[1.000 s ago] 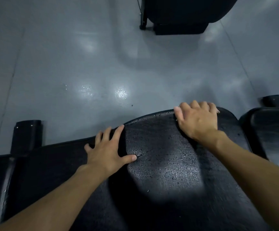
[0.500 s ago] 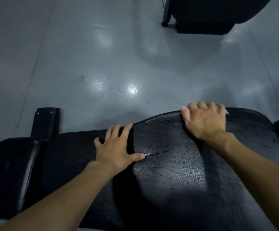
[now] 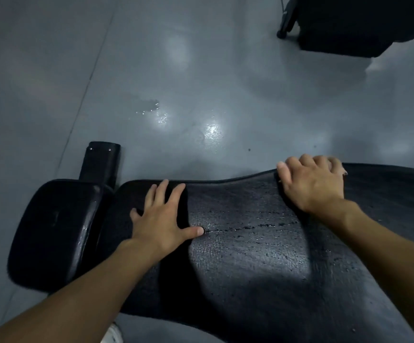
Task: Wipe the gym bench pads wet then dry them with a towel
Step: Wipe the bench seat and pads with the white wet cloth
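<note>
Head view: the left grip [image 3: 161,219], a bare hand, lies flat with straight, spread fingers on the long bench pad [image 3: 250,256] at lower centre, holding nothing, probably bracing the person's weight. At centre right the right grip [image 3: 312,184] curls its fingers over the pad's far edge, likely to anchor the reach. I cannot make out a towel under either. Droplets glisten across the pad, so drying seems outstanding. A smaller pad [image 3: 52,231] sits lower left.

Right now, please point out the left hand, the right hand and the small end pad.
left hand [image 3: 162,219]: head view, back of hand.
right hand [image 3: 312,181]: head view, back of hand.
small end pad [image 3: 52,231]: head view, top surface.
</note>
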Motion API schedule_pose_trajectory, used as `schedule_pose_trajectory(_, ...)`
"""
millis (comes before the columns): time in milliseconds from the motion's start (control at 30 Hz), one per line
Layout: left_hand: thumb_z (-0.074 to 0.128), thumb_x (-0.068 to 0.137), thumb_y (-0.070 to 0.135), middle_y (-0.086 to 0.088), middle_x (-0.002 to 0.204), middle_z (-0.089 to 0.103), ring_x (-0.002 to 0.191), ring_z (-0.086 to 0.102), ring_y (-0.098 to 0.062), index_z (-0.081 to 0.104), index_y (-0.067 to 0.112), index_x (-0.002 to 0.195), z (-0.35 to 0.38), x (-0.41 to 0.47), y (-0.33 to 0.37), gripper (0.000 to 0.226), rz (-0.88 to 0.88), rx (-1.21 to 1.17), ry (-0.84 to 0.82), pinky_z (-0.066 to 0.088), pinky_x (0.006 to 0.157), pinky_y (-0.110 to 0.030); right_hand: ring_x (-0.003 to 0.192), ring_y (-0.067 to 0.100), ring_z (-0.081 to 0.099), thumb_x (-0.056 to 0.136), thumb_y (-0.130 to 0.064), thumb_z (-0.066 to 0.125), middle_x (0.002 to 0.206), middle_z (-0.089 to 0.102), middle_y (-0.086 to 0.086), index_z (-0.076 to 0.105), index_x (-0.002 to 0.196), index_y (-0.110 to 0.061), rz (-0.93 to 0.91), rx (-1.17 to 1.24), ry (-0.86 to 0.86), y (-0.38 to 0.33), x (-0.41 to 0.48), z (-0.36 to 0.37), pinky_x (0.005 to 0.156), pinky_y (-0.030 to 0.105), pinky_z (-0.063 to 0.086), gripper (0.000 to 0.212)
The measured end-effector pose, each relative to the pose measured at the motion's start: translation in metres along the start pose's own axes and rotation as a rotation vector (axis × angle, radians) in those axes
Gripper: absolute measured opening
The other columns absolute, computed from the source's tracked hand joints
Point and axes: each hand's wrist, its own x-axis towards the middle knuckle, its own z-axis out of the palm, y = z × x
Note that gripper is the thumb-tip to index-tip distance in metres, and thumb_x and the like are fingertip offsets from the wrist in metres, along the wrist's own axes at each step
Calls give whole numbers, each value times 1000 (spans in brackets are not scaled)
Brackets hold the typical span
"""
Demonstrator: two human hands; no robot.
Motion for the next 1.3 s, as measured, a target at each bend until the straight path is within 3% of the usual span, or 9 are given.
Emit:
schedule_pose_trajectory(167,68,68,73,8,162,-18,149,-17,-17,2,44,151,4,-7,-22,109,6,-33,15,14,115,-64,120,31,46,97,-60,7,122,56,5,54,119,-24,-261,-44,-128,-124,-29,9,109,55,20,63)
schedule_pose_trajectory(267,72,67,70,8,161,-20,149,-18,-20,1,47,150,0,-8,-48,112,-27,-50,-10,14,113,-66,113,28,50,98,-60,7,117,59,3,52,116,-27,-363,-3,-103,-140,-31,12,102,49,27,59)
schedule_pose_trajectory(400,76,64,67,10,160,-25,148,-19,-25,-4,52,148,-2,-12,-85,117,-70,-102,-50,22,108,-70,113,28,52,99,-56,3,114,63,3,57,112,-31,-163,6,-3,-88,-25,9,108,45,28,61)
schedule_pose_trajectory(500,75,69,65,7,160,-27,148,-22,-26,-8,51,148,2,-13,-90,115,-36,-97,-48,21,108,-70,121,31,46,98,-56,7,122,58,6,57,117,-27,-59,-103,-61,-122,-28,14,111,52,19,61)
schedule_pose_trajectory(600,73,73,61,5,160,-28,147,-24,-29,-8,49,149,6,-11,-90,112,-10,-118,-29,18,107,-72,123,31,45,96,-60,8,128,53,6,46,127,-25,-175,-75,-94,-191,-39,25,108,52,21,60)
schedule_pose_trajectory(733,72,76,59,5,159,-30,146,-27,-29,-8,49,149,10,-11,-94,109,15,-131,-19,17,108,-74,112,29,54,98,-60,6,121,58,4,41,133,-28,-353,-3,22,-177,-44,28,102,46,33,59)
schedule_pose_trajectory(900,72,72,64,8,160,-27,146,-28,-27,-3,51,149,20,-6,-101,109,48,-178,34,15,109,-73,112,33,52,97,-61,13,116,59,6,52,111,-25,-192,-71,52,-202,-38,35,100,50,29,55)
schedule_pose_trajectory(1067,73,69,67,7,163,-17,147,-24,-25,7,40,151,23,-3,-110,109,137,-232,103,15,110,-70,115,32,51,92,-60,7,120,56,4,49,117,-28,-292,-70,47,-242,-37,38,98,50,31,59)
schedule_pose_trajectory(1300,76,74,57,3,153,12,142,25,-16,19,16,149,35,-15,-176,103,336,-427,320,28,115,-31,129,30,44,98,-58,8,135,50,4,46,126,-33,-352,-30,84,-305,-42,43,102,53,29,53)
